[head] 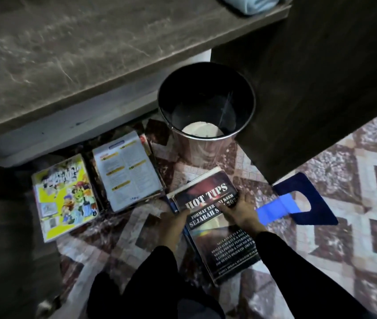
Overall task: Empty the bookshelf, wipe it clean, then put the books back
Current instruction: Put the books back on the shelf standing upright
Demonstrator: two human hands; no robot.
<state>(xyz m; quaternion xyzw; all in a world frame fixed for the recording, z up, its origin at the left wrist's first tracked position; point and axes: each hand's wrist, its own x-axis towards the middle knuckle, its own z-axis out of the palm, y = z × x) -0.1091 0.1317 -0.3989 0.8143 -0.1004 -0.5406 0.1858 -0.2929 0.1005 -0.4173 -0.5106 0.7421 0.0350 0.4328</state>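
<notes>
A dark book titled HOT TIPS tops a small stack on the patterned floor in front of me. My left hand grips the stack's left edge. On the cover's right side rests my right hand, fingers curled over it. To the left lie a yellow comic book and a pile topped by a white book with yellow headings. A light blue cloth sits on the desk top at the upper edge.
A metal waste bin with a black liner stands just behind the stack. A marble-look desk top overhangs the left; a dark wooden panel rises at right. A blue bookend lies on the floor to the right.
</notes>
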